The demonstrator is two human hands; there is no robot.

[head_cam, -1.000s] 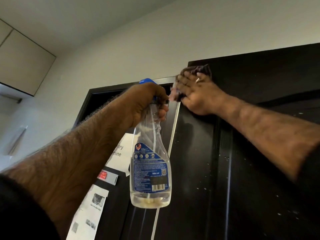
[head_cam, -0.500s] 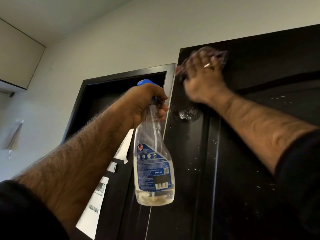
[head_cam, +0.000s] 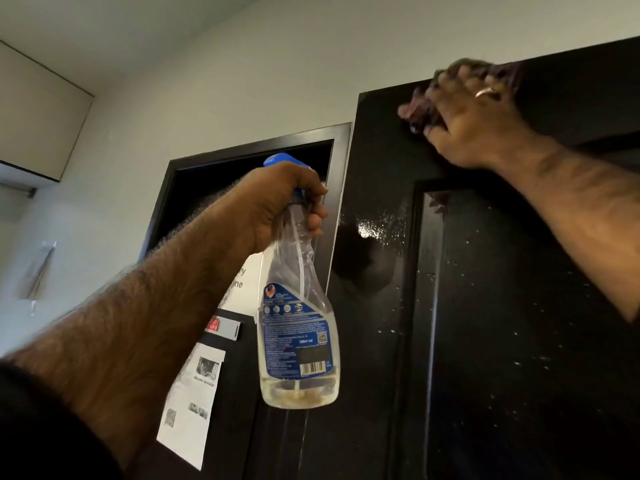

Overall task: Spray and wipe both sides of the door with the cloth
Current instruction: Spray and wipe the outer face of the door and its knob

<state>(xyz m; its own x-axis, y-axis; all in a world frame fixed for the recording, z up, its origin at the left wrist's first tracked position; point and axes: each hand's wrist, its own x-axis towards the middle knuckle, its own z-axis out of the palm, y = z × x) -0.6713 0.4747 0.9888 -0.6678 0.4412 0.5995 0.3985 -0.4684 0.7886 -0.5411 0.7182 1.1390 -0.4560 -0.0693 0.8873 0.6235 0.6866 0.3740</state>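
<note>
The right hand [head_cam: 474,123] is raised high, its forearm stretched up and across the glossy black door [head_cam: 502,306], with the fingers curled over a crumpled dark reddish cloth [head_cam: 420,110] and pressing it against the door's top rail, close to the upper left corner; a pale ring shows on one finger, and the hand and cloth are blurred. The left hand [head_cam: 280,202] is lifted to the left of the door's edge, its hairy forearm rising from a dark sleeve, and its fingers are wrapped tight round the neck of a spray bottle [head_cam: 298,323], just under the blue trigger head. The bottle hangs upright from that grip: clear plastic, narrow at the neck and widening below, with a blue printed label carrying a barcode and a shallow layer of yellowish liquid at the bottom. The door's surface is smooth and shiny, with a raised frame round a sunken panel; a wet patch glistens just right of the bottle's neck, and fine white droplets speckle the panel further right. Left of the door stands a dark door frame [head_cam: 242,150] in a pale wall, with printed paper sheets [head_cam: 194,403] hanging below it behind the bottle.
</note>
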